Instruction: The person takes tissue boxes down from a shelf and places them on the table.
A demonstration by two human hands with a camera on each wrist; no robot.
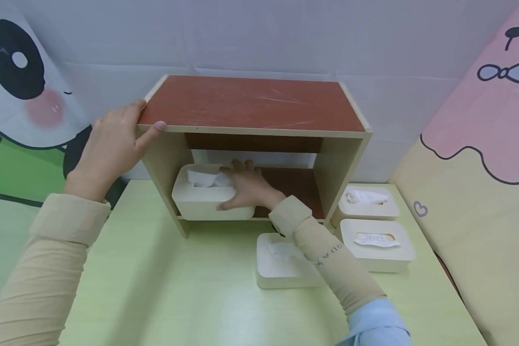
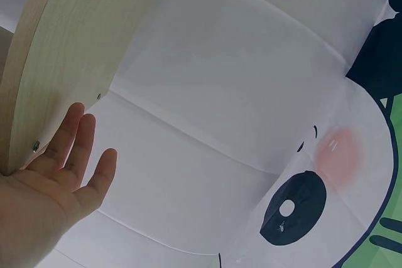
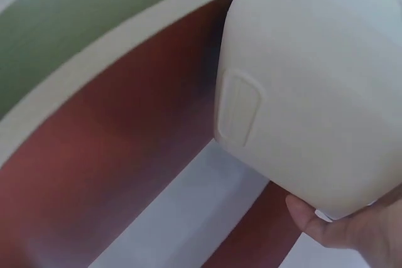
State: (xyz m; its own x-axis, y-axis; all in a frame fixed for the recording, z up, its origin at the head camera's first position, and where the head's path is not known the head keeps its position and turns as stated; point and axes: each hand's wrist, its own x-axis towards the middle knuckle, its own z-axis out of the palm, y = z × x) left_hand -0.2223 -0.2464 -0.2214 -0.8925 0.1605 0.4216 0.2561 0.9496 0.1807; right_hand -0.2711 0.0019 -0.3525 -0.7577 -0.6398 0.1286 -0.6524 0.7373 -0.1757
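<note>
My right hand point(image 1: 251, 187) grips a white tissue box point(image 1: 207, 206) by its right end, the thumb on the front face and the fingers over the top. A tissue sticks out of its slot. This box is inside the left part of a small wooden shelf unit point(image 1: 259, 103), over the lower board. In the right wrist view, the tissue box point(image 3: 308, 92) fills the right side, with the right thumb point(image 3: 308, 221) at its edge. My left hand point(image 1: 112, 139) rests on the unit's top left corner; in the left wrist view several of its fingers point(image 2: 75, 142) extend along the side panel.
Another tissue box point(image 1: 281, 269) lies on the table point(image 1: 190, 298) before the unit, partly behind my right sleeve. Two more tissue boxes, a rear one point(image 1: 367, 209) and a nearer one point(image 1: 376, 254), stand right of the unit. A pale cloth wall point(image 1: 259, 38) rises behind.
</note>
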